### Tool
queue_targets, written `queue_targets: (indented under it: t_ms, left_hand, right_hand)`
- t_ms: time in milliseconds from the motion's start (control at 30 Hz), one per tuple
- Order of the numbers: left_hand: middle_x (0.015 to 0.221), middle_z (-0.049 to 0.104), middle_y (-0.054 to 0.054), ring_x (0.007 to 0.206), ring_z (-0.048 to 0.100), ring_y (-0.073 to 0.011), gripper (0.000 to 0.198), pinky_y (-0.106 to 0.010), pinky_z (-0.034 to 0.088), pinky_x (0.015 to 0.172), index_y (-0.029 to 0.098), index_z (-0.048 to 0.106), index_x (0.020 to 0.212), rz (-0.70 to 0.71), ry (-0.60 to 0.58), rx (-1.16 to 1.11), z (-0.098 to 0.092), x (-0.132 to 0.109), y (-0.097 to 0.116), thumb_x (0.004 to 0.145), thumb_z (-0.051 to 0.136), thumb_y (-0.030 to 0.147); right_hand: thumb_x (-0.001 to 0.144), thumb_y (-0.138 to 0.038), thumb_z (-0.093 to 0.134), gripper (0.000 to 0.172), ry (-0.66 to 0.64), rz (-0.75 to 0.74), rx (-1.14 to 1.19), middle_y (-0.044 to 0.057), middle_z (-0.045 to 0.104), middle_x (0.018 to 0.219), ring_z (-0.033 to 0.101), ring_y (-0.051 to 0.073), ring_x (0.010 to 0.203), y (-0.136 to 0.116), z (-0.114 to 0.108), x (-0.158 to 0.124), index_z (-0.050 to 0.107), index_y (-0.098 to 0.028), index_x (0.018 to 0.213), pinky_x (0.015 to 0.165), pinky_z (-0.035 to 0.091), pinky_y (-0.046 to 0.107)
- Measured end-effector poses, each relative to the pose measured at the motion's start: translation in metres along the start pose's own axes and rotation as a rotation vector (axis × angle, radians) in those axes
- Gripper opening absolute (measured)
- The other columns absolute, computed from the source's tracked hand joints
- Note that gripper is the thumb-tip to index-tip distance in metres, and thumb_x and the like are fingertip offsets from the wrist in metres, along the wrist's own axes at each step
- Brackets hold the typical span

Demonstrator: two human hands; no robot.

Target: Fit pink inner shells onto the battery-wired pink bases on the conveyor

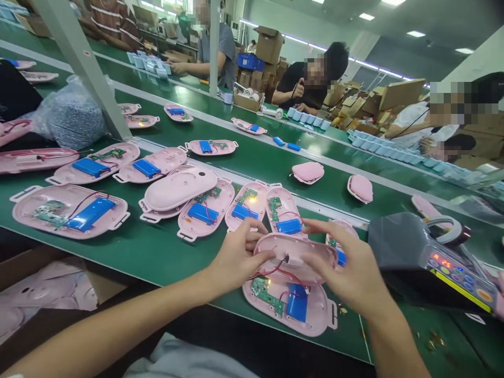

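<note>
Head view: both hands' (236, 257) (342, 262) fingers (254, 227) clamp a pink shell (293, 252) over a green belt (157, 257), cartons (269, 44) beyond.

A green conveyor belt (157, 262) carries pink device housings (59, 195).

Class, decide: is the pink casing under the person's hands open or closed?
Open: the left hand and right hand hold the lid above the base, exposing the blue battery.

This one camera is worn on the person's head and looks forward and down over the green assembly conveyor (129, 257), very near the left hand (236, 257) at six o'clock and the right hand (346, 262) at four o'clock.
</note>
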State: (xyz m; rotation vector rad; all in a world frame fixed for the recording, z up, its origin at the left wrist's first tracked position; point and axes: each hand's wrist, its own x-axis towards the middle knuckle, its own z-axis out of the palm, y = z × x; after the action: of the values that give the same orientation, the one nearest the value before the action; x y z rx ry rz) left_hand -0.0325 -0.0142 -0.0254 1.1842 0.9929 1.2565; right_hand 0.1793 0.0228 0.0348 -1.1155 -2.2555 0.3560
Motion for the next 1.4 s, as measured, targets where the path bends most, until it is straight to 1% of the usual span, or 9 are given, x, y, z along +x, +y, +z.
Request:
queue_targets:
  t_ms: [200, 367, 433, 567, 667, 833, 1167, 1300, 1400]
  left_hand:
    - [0.077, 0.068, 0.001, 0.060, 0.065, -0.0140, 0.033, -0.021, 0.049, 0.052, 0.022, 0.047, 0.107, -0.088, -0.057, 0.041, 0.002, 0.002, 0.002, 0.082, 0.068, 0.029]
    - [0.088, 0.068, -0.003, 0.076, 0.067, -0.0187, 0.021, -0.026, 0.055, 0.063, 0.020, 0.062, 0.103, 0.020, -0.175, 0.337, -0.005, 0.008, 0.003, 0.087, 0.059, 0.034]
    - [0.088, 0.069, -0.003, 0.078, 0.067, -0.0204, 0.025, -0.027, 0.056, 0.065, 0.022, 0.062, 0.107, 0.057, -0.178, 0.440, -0.007, 0.012, 0.002, 0.089, 0.059, 0.039]
    - [0.080, 0.069, -0.003, 0.070, 0.068, -0.0240, 0.033, -0.029, 0.055, 0.051, 0.025, 0.060, 0.108, -0.018, -0.189, 0.435, -0.008, 0.014, 0.001, 0.088, 0.056, 0.051]
    - [0.081, 0.071, -0.003, 0.070, 0.069, -0.0254, 0.032, -0.031, 0.057, 0.051, 0.028, 0.063, 0.104, -0.045, -0.142, 0.438, -0.007, 0.011, 0.000, 0.084, 0.061, 0.052]
    - [0.090, 0.073, 0.001, 0.082, 0.071, -0.0280, 0.031, -0.036, 0.062, 0.063, 0.033, 0.065, 0.108, -0.021, -0.104, 0.482, -0.010, 0.012, -0.007, 0.080, 0.069, 0.044]
    - [0.091, 0.073, 0.002, 0.080, 0.071, -0.0275, 0.026, -0.036, 0.063, 0.065, 0.036, 0.063, 0.108, 0.017, -0.099, 0.480, -0.014, 0.013, -0.017, 0.082, 0.067, 0.042]
    - [0.089, 0.073, 0.001, 0.078, 0.071, -0.0259, 0.026, -0.032, 0.062, 0.064, 0.033, 0.065, 0.107, 0.043, -0.098, 0.459, -0.009, 0.013, -0.009, 0.082, 0.067, 0.041]
    - [0.092, 0.073, -0.003, 0.083, 0.070, -0.0250, 0.025, -0.032, 0.061, 0.069, 0.025, 0.068, 0.105, 0.047, -0.088, 0.427, -0.002, 0.012, 0.002, 0.085, 0.064, 0.039]
  right_hand:
    - [0.085, -0.022, 0.063, 0.008, -0.148, -0.009, -0.024, -0.001, 0.070, 0.081, 0.065, 0.015, 0.072, -0.011, 0.035, 0.023, 0.070, -0.022, 0.087, 0.071, 0.050, 0.028]
    - [0.086, -0.021, 0.062, 0.016, 0.032, -0.064, 0.151, 0.003, 0.071, 0.099, 0.068, 0.017, 0.094, -0.006, 0.024, 0.001, 0.070, -0.021, 0.100, 0.089, 0.053, 0.029]
    - [0.088, -0.026, 0.060, 0.011, 0.300, 0.045, 0.147, 0.006, 0.069, 0.091, 0.068, 0.019, 0.091, 0.006, 0.012, -0.029, 0.068, -0.019, 0.094, 0.086, 0.056, 0.032]
    - [0.092, -0.046, 0.058, 0.030, 1.051, 0.591, 0.309, 0.000, 0.058, 0.068, 0.060, 0.014, 0.056, 0.054, -0.017, -0.105, 0.054, -0.017, 0.083, 0.057, 0.057, 0.029]
    - [0.090, -0.067, 0.048, 0.050, 0.930, 0.792, 0.521, 0.002, 0.059, 0.067, 0.062, 0.017, 0.059, 0.087, -0.038, -0.133, 0.053, -0.018, 0.084, 0.058, 0.060, 0.034]
    - [0.093, -0.067, 0.041, 0.052, 0.715, 0.803, 0.676, 0.008, 0.064, 0.073, 0.068, 0.023, 0.079, 0.094, -0.054, -0.124, 0.061, -0.022, 0.081, 0.071, 0.061, 0.038]
    - [0.080, -0.043, 0.072, 0.021, 0.822, 0.880, 0.670, 0.003, 0.063, 0.087, 0.064, 0.022, 0.078, 0.087, -0.056, -0.140, 0.061, -0.026, 0.083, 0.075, 0.062, 0.038]
    - [0.089, -0.042, 0.064, 0.022, 0.792, 0.709, 0.595, 0.003, 0.052, 0.079, 0.056, 0.017, 0.069, 0.055, -0.051, -0.133, 0.058, -0.023, 0.080, 0.063, 0.057, 0.030]
    - [0.096, -0.034, 0.054, 0.019, 0.492, 0.377, 0.376, 0.005, 0.054, 0.089, 0.057, 0.017, 0.084, 0.017, -0.040, -0.096, 0.058, -0.022, 0.083, 0.072, 0.053, 0.028]
